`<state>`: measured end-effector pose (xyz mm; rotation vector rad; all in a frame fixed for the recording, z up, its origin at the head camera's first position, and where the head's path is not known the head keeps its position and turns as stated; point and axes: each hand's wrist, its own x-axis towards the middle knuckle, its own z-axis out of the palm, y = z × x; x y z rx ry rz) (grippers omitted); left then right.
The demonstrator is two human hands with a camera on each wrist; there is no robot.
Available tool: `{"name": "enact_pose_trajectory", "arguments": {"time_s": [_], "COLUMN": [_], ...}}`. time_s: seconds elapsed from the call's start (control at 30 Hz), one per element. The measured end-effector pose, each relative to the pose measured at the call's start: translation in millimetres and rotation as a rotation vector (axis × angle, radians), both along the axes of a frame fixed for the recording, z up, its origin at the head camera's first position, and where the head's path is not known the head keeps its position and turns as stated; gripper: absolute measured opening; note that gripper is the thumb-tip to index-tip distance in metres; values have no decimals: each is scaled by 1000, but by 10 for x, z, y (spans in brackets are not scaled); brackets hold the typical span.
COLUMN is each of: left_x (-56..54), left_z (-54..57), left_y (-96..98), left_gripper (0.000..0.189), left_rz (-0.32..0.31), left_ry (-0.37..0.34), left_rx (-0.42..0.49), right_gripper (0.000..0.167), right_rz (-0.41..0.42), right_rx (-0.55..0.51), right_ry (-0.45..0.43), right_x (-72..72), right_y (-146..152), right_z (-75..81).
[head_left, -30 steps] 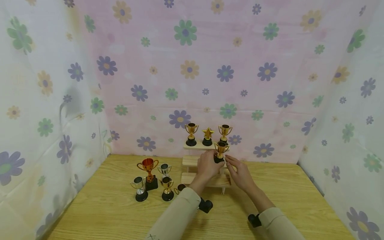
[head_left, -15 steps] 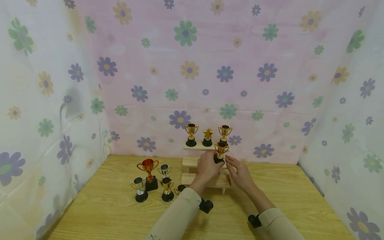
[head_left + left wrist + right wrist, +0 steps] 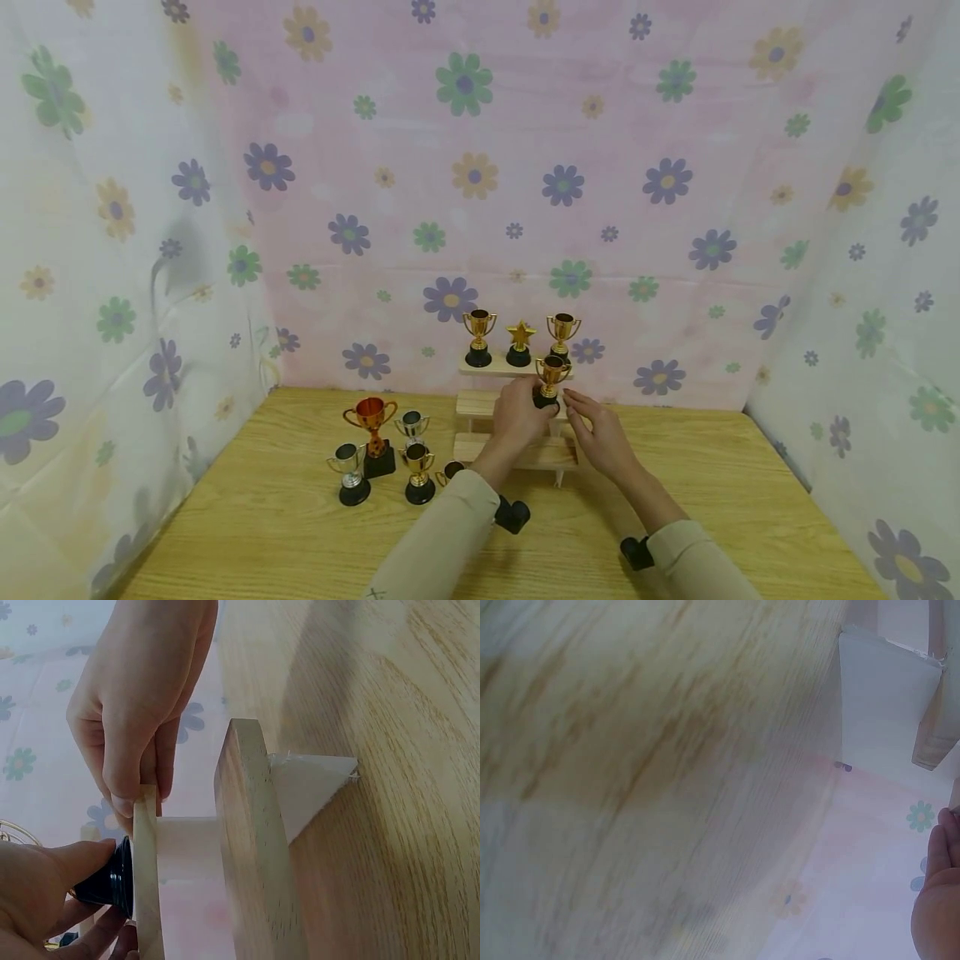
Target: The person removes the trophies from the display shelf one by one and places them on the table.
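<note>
My left hand (image 3: pixel 519 417) grips a small gold trophy cup (image 3: pixel 552 372) by its black base (image 3: pixel 112 883), thumb on one side and fingers on the other. The upright base appears to rest on the middle step of the wooden tiered stand (image 3: pixel 480 451), near its right end. My right hand (image 3: pixel 602 435) reaches in from the right, its fairly straight fingers touching the end of that step (image 3: pixel 147 796). In the right wrist view only part of the right hand (image 3: pixel 939 907) shows. On the top step stand a gold cup (image 3: pixel 478 329), a gold star trophy (image 3: pixel 520 337) and another gold cup (image 3: pixel 563 329).
Left of the stand, on the wooden table (image 3: pixel 247 500), are a large orange-red cup (image 3: pixel 371 417), two silver cups (image 3: pixel 347 467), a gold cup (image 3: pixel 417 467) and one more cup (image 3: pixel 452 472) partly behind my left sleeve. Flowered cloth (image 3: pixel 480 233) surrounds the table.
The held trophy cup and my left hand have shifted very slightly left. My right hand keeps its place at the stand.
</note>
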<state>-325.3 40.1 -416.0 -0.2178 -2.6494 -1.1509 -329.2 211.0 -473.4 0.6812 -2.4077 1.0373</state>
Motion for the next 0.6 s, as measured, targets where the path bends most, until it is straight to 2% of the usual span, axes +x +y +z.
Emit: {"name": "enact_pose_trajectory", "arguments": {"time_s": [0.2, 0.6], "left_x": [8, 109], "left_z": [8, 33], "left_y": [-42, -131], "left_gripper": [32, 28], "left_rz": [-26, -58], "left_ry": [-41, -42], "left_rx": [27, 65], "right_gripper": [35, 34], "right_rz": [-5, 2], "right_rx": [-1, -5], "right_ry": [-4, 25], "right_x": [-1, -9], "right_y": [-3, -7], "right_z": [-5, -4]}}
